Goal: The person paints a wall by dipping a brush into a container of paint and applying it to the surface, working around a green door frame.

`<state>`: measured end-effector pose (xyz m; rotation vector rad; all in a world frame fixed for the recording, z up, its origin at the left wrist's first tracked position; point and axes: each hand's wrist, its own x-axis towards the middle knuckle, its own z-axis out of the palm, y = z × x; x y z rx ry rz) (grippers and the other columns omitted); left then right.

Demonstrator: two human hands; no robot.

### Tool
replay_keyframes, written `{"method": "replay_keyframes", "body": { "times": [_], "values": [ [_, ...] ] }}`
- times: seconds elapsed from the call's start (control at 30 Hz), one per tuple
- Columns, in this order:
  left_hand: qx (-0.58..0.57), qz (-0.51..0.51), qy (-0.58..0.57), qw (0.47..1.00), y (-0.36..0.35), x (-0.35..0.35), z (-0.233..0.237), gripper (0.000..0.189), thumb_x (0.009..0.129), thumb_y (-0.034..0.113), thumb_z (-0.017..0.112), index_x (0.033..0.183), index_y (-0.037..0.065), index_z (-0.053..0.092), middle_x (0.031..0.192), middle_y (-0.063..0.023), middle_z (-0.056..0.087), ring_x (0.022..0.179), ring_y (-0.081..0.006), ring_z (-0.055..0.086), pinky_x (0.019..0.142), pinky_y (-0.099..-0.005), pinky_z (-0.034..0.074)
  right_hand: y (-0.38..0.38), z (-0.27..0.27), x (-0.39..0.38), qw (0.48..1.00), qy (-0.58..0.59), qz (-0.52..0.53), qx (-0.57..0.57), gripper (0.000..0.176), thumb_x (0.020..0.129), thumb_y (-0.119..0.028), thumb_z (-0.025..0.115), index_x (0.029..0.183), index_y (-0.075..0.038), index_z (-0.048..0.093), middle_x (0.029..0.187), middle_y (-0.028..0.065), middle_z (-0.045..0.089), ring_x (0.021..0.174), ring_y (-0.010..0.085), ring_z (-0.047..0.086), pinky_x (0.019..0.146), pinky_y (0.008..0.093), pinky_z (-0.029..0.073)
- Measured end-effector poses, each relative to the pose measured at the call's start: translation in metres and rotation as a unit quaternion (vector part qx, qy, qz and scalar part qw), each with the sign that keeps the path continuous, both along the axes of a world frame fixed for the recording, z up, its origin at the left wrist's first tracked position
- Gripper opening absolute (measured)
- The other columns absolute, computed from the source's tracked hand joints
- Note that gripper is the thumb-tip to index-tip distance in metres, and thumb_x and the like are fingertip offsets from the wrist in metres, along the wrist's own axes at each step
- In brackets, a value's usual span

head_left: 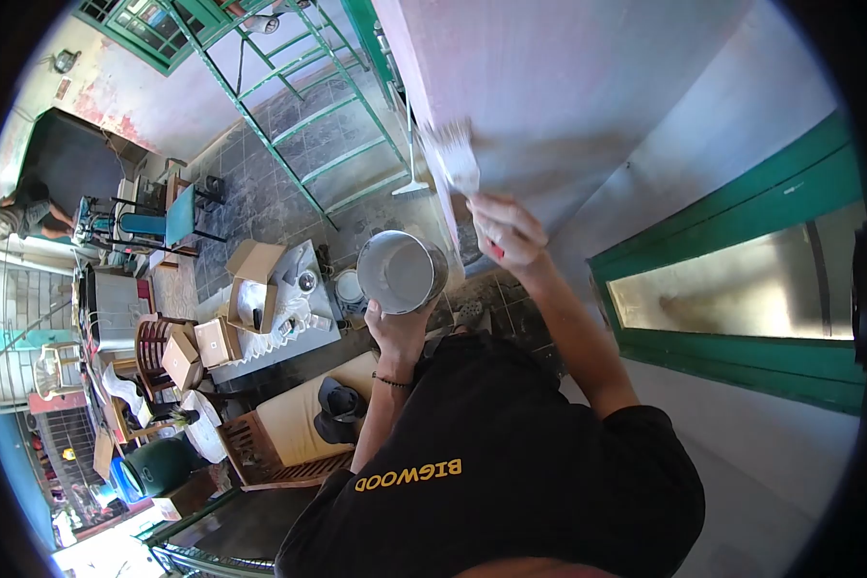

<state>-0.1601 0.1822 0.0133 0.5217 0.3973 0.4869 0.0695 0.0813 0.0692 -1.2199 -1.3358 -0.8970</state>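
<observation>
My right hand (506, 231) is raised and closed on the handle of a wide paintbrush (455, 156), whose bristles touch the pale pinkish wall (568, 87). My left hand (395, 329) grips from below a round grey paint can (400, 272), held up close to the wall corner, just left of and below the brush. My black shirt with yellow lettering (491, 472) fills the bottom of the view.
A green-framed window (742, 289) sits in the wall at right. Far below are a green metal scaffold (308, 106), a table with cardboard boxes (260, 289), wooden chairs (154, 352), a cushioned bench (299, 424) and a tiled floor.
</observation>
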Motion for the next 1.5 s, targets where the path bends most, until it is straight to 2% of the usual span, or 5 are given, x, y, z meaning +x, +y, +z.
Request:
{"method": "replay_keyframes", "body": {
  "times": [0.43,0.93,1.07,1.27,1.5],
  "values": [
    [-0.027,0.013,-0.008,1.0,0.008,0.006,-0.002,0.091,0.083,0.058,0.06,0.159,0.017,0.031,0.16,-0.0121,0.035,0.149,-0.038,0.034,0.119,-0.0672,0.027,-0.058,-0.146,-0.061,0.935,0.257,-0.025,-0.245,0.01,0.083,0.008,0.071,0.09,0.004,0.067,0.099,0.0168,0.07,0.086,0.0345,0.071,0.074,0.0394,0.058],
    [-0.007,-0.012,-0.001,1.0,0.007,0.014,0.0,0.095,0.079,0.061,0.065,0.157,0.016,0.034,0.158,-0.0116,0.037,0.147,-0.0362,0.036,0.12,-0.0645,0.029,-0.044,0.01,-0.026,0.988,0.118,-0.051,-0.082,0.022,0.077,0.009,0.075,0.096,0.002,0.066,0.116,0.0128,0.068,0.099,0.0299,0.072,0.08,0.0389,0.062],
    [-0.018,-0.005,-0.011,1.0,0.008,0.015,-0.001,0.096,0.078,0.061,0.066,0.157,0.016,0.034,0.158,-0.0119,0.037,0.148,-0.036,0.036,0.12,-0.0644,0.029,-0.038,-0.026,-0.032,0.995,0.087,-0.054,-0.009,0.02,0.077,0.006,0.077,0.094,0.004,0.065,0.118,0.0153,0.069,0.106,0.0319,0.072,0.086,0.0417,0.062],
    [-0.014,-0.017,0.0,1.0,0.008,0.011,-0.002,0.095,0.08,0.06,0.064,0.158,0.016,0.032,0.159,-0.0126,0.036,0.148,-0.037,0.035,0.12,-0.0649,0.028,-0.056,-0.142,-0.041,0.955,0.17,-0.005,-0.241,0.019,0.077,0.01,0.072,0.094,0.005,0.067,0.113,0.0196,0.069,0.1,0.0347,0.071,0.083,0.042,0.06],
    [-0.007,-0.015,0.023,1.0,0.006,0.015,-0.003,0.101,0.078,0.065,0.064,0.161,0.019,0.029,0.163,-0.0131,0.031,0.151,-0.0382,0.03,0.121,-0.0653,0.024,-0.059,-0.094,-0.049,0.935,0.238,-0.007,-0.265,0.028,0.075,0.012,0.068,0.102,0.003,0.067,0.113,0.0139,0.068,0.099,0.0307,0.07,0.083,0.0387,0.059]
  ]
}}
